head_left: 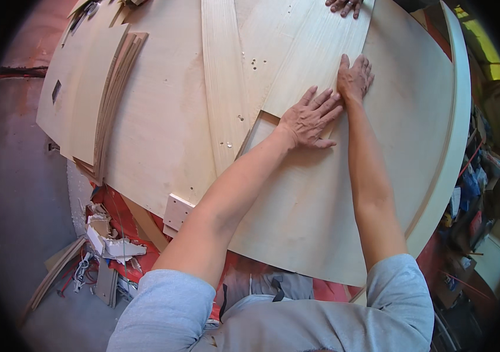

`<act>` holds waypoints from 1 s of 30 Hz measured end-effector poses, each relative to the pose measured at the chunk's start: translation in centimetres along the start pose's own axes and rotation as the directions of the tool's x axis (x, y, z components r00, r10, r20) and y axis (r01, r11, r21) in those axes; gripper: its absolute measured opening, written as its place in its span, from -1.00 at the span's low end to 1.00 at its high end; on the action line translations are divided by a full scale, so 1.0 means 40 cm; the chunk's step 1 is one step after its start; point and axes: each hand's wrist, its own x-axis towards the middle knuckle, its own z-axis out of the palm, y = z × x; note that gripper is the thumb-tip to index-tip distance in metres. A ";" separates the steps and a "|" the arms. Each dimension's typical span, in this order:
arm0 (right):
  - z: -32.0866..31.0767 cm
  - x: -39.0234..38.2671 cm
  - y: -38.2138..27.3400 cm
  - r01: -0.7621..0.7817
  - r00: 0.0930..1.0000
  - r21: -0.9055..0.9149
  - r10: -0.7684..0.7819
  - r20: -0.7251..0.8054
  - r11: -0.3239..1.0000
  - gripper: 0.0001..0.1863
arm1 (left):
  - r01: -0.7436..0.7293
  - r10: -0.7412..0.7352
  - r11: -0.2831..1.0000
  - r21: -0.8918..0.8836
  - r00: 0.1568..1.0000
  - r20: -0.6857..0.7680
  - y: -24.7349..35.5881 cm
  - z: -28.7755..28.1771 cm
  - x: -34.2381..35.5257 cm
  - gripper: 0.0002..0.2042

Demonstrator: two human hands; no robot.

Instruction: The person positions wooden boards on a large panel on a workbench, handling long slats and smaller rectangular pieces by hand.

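A pale wood board lies on a large sheet of light wood. Spread flat over the board's near end is my left hand, its palm partly beyond the edge. My right hand lies at the board's right edge, open with fingers extended. Neither hand grips anything. At the far end rests another person's hand on the same board. Left of it, a long narrow plank with small holes runs away from me, and a drilled panel shows between the two.
Stacked wood panels stand on the sheet's left side. Small white drilled blocks sit at its near edge. A raised strip borders the right. Scraps litter the lower left floor; mixed clutter lies at right.
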 end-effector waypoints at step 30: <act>-0.042 -0.334 -0.019 0.031 0.999 0.069 -0.028 -0.046 0.997 -0.21 | 0.056 -0.051 0.995 -0.088 0.997 0.054 0.165 -0.044 -0.268 -0.37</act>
